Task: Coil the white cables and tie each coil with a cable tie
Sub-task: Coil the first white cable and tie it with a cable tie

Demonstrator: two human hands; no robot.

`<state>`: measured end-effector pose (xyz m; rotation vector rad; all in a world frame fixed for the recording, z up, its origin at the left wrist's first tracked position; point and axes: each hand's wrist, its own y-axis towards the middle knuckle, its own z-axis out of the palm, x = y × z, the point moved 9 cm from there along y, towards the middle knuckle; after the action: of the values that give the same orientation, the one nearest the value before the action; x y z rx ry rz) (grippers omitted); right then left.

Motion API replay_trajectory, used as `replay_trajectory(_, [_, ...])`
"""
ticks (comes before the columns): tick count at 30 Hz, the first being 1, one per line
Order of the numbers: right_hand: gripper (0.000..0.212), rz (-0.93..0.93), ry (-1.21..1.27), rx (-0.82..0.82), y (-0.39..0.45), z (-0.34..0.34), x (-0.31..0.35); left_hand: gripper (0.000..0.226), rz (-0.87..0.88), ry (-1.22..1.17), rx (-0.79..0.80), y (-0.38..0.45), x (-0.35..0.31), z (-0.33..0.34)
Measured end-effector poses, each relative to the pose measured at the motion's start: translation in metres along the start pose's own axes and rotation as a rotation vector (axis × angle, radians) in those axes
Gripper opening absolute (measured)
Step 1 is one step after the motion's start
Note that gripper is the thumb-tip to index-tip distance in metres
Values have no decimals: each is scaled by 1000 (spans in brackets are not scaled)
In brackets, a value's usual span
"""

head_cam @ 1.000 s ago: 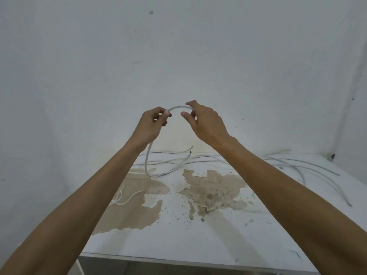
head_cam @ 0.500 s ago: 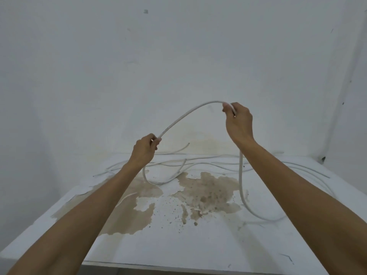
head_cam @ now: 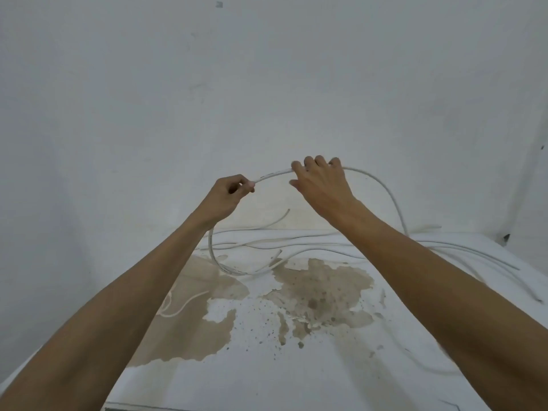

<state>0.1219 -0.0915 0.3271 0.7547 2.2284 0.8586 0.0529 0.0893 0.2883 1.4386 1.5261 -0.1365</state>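
Observation:
Both hands hold one white cable (head_cam: 382, 188) up in the air above the table. My left hand (head_cam: 226, 197) pinches it with curled fingers; below that hand the cable hangs in a loop (head_cam: 216, 262) down to the table. My right hand (head_cam: 321, 185) curls its fingers over the cable a short way to the right. From there the cable arcs right and drops to the table's far right side. More white cables (head_cam: 284, 241) lie loose along the back of the table. No cable tie is visible.
The white table (head_cam: 296, 375) has large brown stains (head_cam: 320, 295) across its middle and left. A thin white loop (head_cam: 178, 307) lies on the left stain. A bare white wall rises just behind the table; the near edge is at the bottom.
My right hand has come back left towards my left hand, carrying the cable with it. My left hand has risen. The arc of cable now trails right of my right hand.

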Motion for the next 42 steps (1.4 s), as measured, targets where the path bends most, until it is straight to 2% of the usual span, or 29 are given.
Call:
replay_trajectory(1, [25,11,63,-28,5,-2,4,33,0,15,4,1,4,-1])
replay_trajectory(4, [34,170,238,52,10,16,-7,33,-24,81,-3,-4,33,-4])
replay_trajectory(7, [38,359,364,2,4,30,-35,36,-115,74,-23,-19,75,-8])
replay_trajectory(15, [40,693,697,10,-33,71,-67,42,-313,-225,-186,-29,107,-31])
replay_trajectory(18, [43,712,716,124,-47,88,-53,39,-326,-270,-263,-24,97,-47])
replay_trajectory(23, [48,636,762,302,-62,112,-11,34,-367,-326,-347,-11,70,-68])
replay_trajectory(28, [49,597,807,403,-73,126,15,33,-242,-5,-371,-3,30,-101])
replay_trajectory(32, [50,591,834,428,-75,127,32,36,-195,87,-402,-5,11,-116])
replay_trajectory(37, [48,605,919,401,-67,121,39,32,-254,-185,-445,-4,12,-108])
replay_trajectory(42, [47,669,1140,475,-72,117,36,26,-366,-486,-455,-8,31,-85])
